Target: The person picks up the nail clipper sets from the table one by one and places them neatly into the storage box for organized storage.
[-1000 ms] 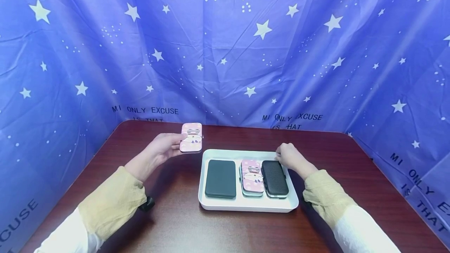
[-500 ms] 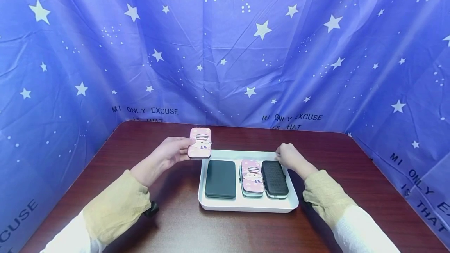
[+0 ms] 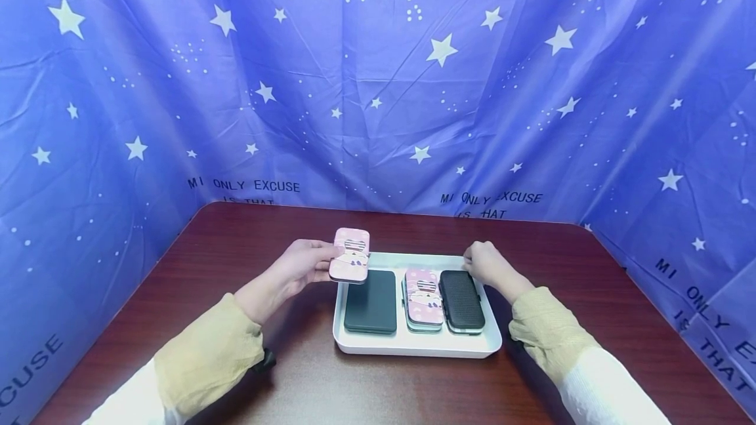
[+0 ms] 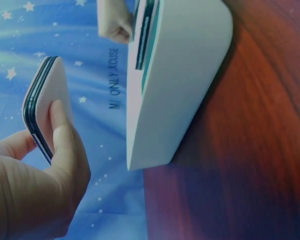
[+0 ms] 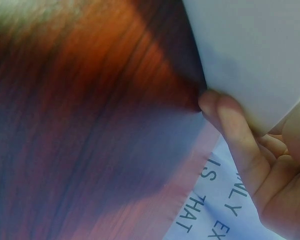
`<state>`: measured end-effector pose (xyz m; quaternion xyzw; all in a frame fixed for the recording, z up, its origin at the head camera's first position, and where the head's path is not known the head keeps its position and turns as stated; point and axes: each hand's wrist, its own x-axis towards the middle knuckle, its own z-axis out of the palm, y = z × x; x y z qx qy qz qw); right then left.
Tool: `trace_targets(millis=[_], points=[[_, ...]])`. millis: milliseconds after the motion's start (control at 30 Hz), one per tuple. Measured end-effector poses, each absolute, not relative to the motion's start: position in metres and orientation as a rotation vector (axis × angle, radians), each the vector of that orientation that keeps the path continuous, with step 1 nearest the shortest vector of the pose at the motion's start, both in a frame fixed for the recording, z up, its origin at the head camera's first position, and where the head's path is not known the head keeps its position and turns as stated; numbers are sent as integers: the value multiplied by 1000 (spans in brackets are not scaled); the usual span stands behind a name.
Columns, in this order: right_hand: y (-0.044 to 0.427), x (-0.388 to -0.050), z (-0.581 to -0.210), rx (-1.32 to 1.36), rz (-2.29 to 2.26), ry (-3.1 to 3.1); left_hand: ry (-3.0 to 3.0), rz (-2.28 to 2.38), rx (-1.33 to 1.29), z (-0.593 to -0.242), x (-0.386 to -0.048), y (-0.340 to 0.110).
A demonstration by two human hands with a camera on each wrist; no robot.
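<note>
Between thumb and fingers my left hand point(image 3: 301, 269) pinches a pink patterned flat case point(image 3: 352, 267), held in the air over the far left corner of a white tray point(image 3: 413, 348). The left wrist view shows this case's pale ribbed face point(image 4: 57, 85) and dark edge, with fingers against it. My right hand point(image 3: 491, 262) grips the tray's far right corner; in the right wrist view its fingers point(image 5: 232, 122) curl at the tray wall point(image 5: 255, 55). Inside the tray lie a dark flat case point(image 3: 370, 310) at left, a second pink case point(image 3: 425, 303) and a black textured case point(image 3: 462, 300).
The tray stands on a reddish-brown wooden table point(image 3: 307, 372). A blue curtain point(image 3: 378, 84) with stars and lettering hangs behind the table and along both sides. The second pink case and the black case lie close together.
My left hand has moved right and nearer with the pink case, from beside the tray to over its far left corner. The right hand and the tray stay in place.
</note>
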<state>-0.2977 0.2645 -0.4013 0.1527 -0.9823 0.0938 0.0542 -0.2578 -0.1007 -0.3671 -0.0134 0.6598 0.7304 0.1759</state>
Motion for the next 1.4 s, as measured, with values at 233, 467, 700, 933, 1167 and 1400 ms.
trace_targets(millis=[233,467,700,933,1167,1400], points=[[264,-296,-400,468,291,-2978,1913,2020,-52,-375,-254,-92],[263,-296,-399,427,289,-3004,1962,1989,-66,-378,-252,-86],[262,-296,-399,417,287,-3014,2000,1966,-79,-384,-250,-79],[262,-296,-399,424,297,-3009,2037,1935,-64,-386,-248,-74],[263,-298,-401,453,294,-2992,2018,1939,-41,-392,-245,-68],[264,-296,-400,467,290,-2981,2042,1929,-25,-395,-245,-62]])
